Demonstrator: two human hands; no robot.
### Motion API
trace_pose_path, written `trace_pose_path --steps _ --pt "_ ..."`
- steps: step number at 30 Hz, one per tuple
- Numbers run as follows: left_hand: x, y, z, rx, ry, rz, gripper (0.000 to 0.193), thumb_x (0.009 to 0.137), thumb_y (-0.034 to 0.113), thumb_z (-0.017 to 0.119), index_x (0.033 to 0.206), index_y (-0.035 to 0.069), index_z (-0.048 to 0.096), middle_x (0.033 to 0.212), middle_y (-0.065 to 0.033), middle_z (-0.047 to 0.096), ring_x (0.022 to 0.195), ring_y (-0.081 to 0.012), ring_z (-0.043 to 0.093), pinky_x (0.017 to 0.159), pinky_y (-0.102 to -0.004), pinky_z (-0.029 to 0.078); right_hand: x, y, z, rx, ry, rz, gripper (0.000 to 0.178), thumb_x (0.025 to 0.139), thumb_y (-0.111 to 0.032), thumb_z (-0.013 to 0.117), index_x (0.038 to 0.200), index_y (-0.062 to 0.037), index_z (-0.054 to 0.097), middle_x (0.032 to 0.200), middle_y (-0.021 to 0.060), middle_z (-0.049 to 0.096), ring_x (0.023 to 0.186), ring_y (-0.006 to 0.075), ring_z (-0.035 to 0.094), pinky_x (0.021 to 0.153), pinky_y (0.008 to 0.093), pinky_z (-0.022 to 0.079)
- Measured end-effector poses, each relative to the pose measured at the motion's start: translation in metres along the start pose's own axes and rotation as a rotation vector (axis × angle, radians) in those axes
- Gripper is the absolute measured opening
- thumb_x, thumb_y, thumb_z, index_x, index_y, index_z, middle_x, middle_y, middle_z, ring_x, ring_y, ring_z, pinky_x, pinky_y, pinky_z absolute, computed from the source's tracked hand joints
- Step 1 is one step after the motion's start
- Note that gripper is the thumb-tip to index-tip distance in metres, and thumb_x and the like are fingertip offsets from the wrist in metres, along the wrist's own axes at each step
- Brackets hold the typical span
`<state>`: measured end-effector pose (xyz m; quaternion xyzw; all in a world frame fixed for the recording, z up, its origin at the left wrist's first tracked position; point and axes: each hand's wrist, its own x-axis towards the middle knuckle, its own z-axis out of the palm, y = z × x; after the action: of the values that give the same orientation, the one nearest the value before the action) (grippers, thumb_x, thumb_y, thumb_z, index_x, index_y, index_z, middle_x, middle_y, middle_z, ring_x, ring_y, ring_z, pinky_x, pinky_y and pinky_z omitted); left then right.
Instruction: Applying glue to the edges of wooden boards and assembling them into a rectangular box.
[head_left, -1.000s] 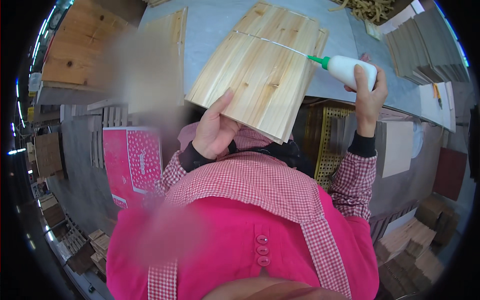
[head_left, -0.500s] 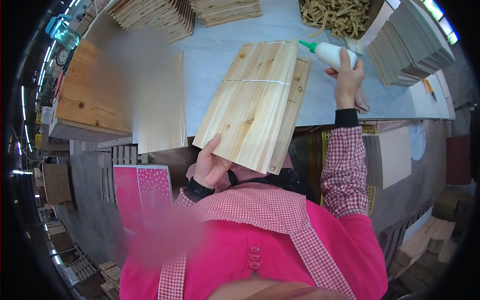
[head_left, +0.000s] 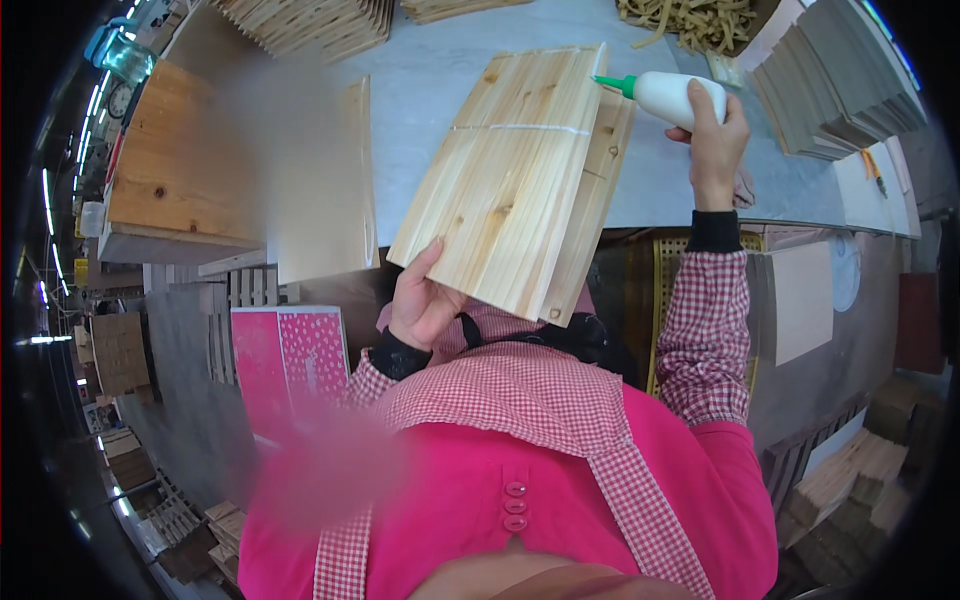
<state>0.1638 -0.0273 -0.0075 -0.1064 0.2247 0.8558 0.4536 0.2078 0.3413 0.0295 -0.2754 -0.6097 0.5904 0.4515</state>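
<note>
My left hand [head_left: 424, 300] grips the near left corner of a pale wooden board [head_left: 500, 185], thumb on top and fingers underneath. A white line of what looks like glue crosses the board, and another white trace shows along its far end. Beneath it, partly hidden, lies a second wooden board [head_left: 603, 165], sticking out on the right. My right hand [head_left: 716, 145] is wrapped around a white squeeze bottle [head_left: 680, 100] with a green nozzle. The bottle lies nearly level, and the nozzle tip is at the top board's far right edge.
Stacked wooden boards [head_left: 320, 25] stand at the back left of the pale blue table [head_left: 410, 110]. Curled tan strips [head_left: 690, 20] fill a box at the back. To the right is a stack of grey panels [head_left: 835, 85]. A wooden box [head_left: 185, 170] sits left. Blurred patches hide parts of the left side.
The nozzle has moved from the board's far end to its right edge, and a white trace now shows there. My right hand is slightly farther right; the board's far end reaches higher in view.
</note>
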Motion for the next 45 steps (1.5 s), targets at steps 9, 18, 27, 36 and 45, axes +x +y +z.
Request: trace_pose_path --steps 9,18,27,36,45 --pt "0.015 0.014 0.000 0.009 -0.065 0.093 0.053 0.099 0.017 0.045 0.144 -0.002 0.023 0.143 -0.0232 0.038 0.132 -0.0340 0.040 0.111 -0.0478 0.036 -0.083 -0.049 -0.022 0.057 -0.290 0.023 0.034 0.087 -0.025 0.066 0.100 0.0047 0.055 0.089 0.0107 0.062 0.068 0.0157 0.063 0.048 0.0245 0.051" --pt "0.035 0.040 -0.001 -0.022 -0.129 0.121 0.050 0.097 0.014 0.050 0.140 -0.001 0.031 0.139 -0.0190 0.044 0.128 -0.0313 0.046 0.107 -0.0473 0.040 -0.134 -0.071 -0.029 -0.075 -0.430 -0.211 0.032 0.087 -0.024 0.067 0.103 0.0012 0.056 0.089 0.0071 0.060 0.070 0.0122 0.061 0.049 0.0242 0.050" --pt "0.015 0.036 0.008 0.103 -0.119 0.119 0.052 0.096 0.014 0.050 0.142 0.000 0.029 0.141 -0.0194 0.042 0.131 -0.0328 0.042 0.109 -0.0492 0.036 -0.102 -0.064 -0.005 0.011 -0.346 -0.140 0.033 0.087 -0.023 0.067 0.105 0.0021 0.055 0.090 0.0076 0.060 0.072 0.0126 0.061 0.050 0.0248 0.052" --pt "0.008 0.039 0.000 0.079 -0.104 0.115 0.057 0.095 0.015 0.051 0.144 0.001 0.026 0.144 -0.0195 0.039 0.133 -0.0329 0.040 0.111 -0.0493 0.033 -0.013 -0.027 0.025 0.028 -0.093 -0.292 0.033 0.088 -0.023 0.068 0.103 0.0030 0.054 0.092 0.0119 0.061 0.068 0.0174 0.064 0.047 0.0264 0.054" --pt "0.002 0.044 -0.011 0.097 -0.091 0.180 0.056 0.094 0.017 0.054 0.142 0.000 0.031 0.141 -0.0190 0.043 0.131 -0.0326 0.043 0.110 -0.0471 0.034 0.062 -0.006 0.047 0.152 0.122 -0.197 0.037 0.087 -0.025 0.070 0.105 0.0021 0.053 0.097 0.0145 0.061 0.073 0.0229 0.066 0.046 0.0303 0.056"
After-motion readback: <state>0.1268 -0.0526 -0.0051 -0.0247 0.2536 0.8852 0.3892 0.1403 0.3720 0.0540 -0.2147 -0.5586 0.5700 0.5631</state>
